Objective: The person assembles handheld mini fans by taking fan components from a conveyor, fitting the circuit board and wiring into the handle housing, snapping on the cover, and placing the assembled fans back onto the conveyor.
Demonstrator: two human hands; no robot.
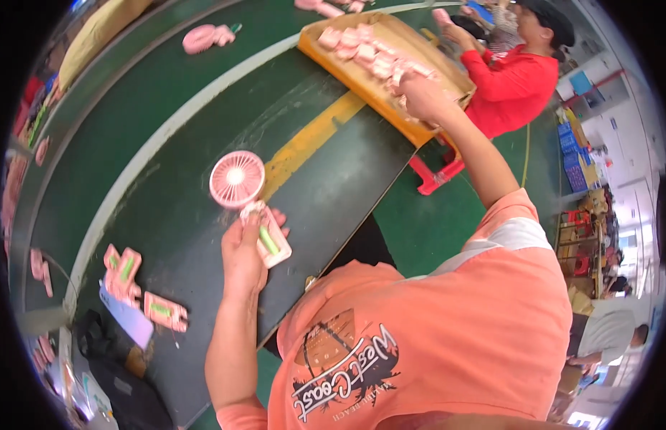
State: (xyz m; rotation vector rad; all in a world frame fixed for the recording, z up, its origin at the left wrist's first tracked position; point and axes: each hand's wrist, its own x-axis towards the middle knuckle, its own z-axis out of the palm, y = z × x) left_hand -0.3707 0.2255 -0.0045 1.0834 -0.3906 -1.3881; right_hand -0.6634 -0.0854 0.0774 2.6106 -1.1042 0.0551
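Pink fan (pixel 237 179) lies in front of the person, its round head over the bench (pixel 333 168), its opened handle in the left hand (pixel 241 251). The fingers are closed around the handle, thumb across the top near the head and fingertips showing at the far edge. The open side faces up, presumably so the green cylinder (pixel 270 242) inside stays in sight and does not tip out. Whether the head rests on the bench or hangs just above it, I cannot tell.

The right hand (pixel 422 99) is stretched away to the orange tray (pixel 333 66), over its loose pink parts (pixel 376 61). Blur and overlap hide its fingertips; cannot say whether they are pinching a part or loose. Tray sits at the bench edge, probably to be within reach of both this person and the co-worker in red (pixel 505 82), who holds something pink, too small to identify.

To the left: a pink assembly (pixel 123 274) with green inside lies on a violet sheet (pixel 136 326); a pink handle (pixel 166 312), also showing green, lies beside it. Set apart, I judge, to keep the working spot free. Farther off, another pink fan piece (pixel 202 39), smeared. Items along the left rim are bent and cut off, not readable.
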